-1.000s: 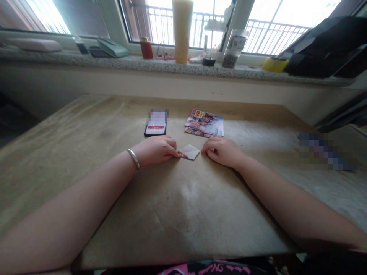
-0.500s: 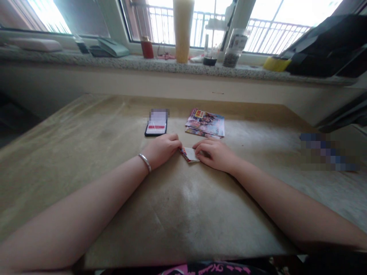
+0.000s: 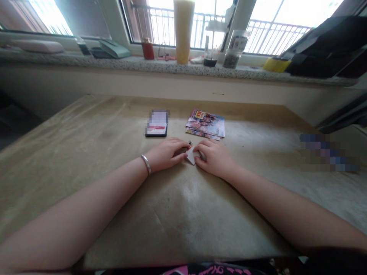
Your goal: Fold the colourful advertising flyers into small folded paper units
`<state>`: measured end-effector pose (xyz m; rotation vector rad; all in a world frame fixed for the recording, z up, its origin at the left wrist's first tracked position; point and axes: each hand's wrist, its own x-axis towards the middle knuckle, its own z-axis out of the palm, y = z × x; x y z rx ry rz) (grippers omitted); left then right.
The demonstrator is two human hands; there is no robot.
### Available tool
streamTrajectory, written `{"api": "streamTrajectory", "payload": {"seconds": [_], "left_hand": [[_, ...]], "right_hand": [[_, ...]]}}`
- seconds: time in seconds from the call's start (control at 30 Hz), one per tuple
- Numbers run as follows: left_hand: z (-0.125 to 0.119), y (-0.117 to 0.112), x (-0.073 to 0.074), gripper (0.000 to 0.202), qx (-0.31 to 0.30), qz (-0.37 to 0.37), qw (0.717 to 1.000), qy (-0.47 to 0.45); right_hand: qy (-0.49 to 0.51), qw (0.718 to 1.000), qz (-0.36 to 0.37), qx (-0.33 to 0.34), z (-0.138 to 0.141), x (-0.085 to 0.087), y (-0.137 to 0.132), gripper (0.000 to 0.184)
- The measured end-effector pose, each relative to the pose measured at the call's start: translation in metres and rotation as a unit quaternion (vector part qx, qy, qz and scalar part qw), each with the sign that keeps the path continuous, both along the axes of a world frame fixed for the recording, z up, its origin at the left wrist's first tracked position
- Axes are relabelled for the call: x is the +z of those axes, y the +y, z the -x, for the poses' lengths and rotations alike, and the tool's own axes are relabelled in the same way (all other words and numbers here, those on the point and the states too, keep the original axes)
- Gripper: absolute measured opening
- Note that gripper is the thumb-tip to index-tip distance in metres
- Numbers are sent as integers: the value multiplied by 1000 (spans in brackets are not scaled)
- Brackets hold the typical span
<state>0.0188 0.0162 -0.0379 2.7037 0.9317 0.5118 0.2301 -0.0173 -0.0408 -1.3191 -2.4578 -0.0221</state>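
A small piece of folded paper, white on its upper face with a colourful printed edge, is between my two hands over the table. My left hand, with a silver bracelet at the wrist, grips its left side between thumb and fingers. On its right side, the bent fingers and thumb of my right hand hold the paper too. Part of the paper is hidden by the fingers. Just beyond the right hand lies a stack of colourful printed leaflets. A phone with a lit, blurred screen lies beyond the left hand.
The pale brown table reaches to the wall. A blurred bluish object lies at its right. On the stone windowsill stand a tall yellowish cylinder, a red bottle, a clear container and a yellow item.
The paper has turned and shows a smaller, pointed white face. My left hand has shifted right, its thumb and fingers now spread along the paper; the right-hand fingers have moved slightly.
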Motion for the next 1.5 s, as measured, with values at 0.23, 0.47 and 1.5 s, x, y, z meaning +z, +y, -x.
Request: {"api": "streamTrajectory", "payload": {"seconds": [0.23,0.47,1.5], "left_hand": [[-1,0,-5,38,-15,-15,1000,15],[-2,2,-6,31,-22,-56,998,29],[-7,-10,9,24,-38,-143,983,110]], "right_hand": [[31,999,7,-5,-6,-4,9,29],[36,999,4,37,-6,-9,14,35],[-42,998,43,23,-8,-9,24,60]]}}
